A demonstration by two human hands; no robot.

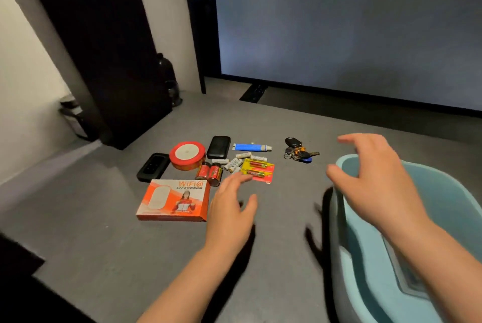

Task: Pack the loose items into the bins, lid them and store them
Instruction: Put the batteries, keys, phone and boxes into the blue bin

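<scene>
At frame centre, both hands, left hand [229, 208] and right hand [375, 181], hovered wide and empty, probably reaching for batteries [234, 164] to fill the bin [347, 163].

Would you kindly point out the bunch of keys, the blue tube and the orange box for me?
bunch of keys [297, 152]: head view, on the cluster of keys below the black fob.
blue tube [247, 147]: head view, middle of the tube's body.
orange box [173, 200]: head view, centre of the printed top face.
</scene>
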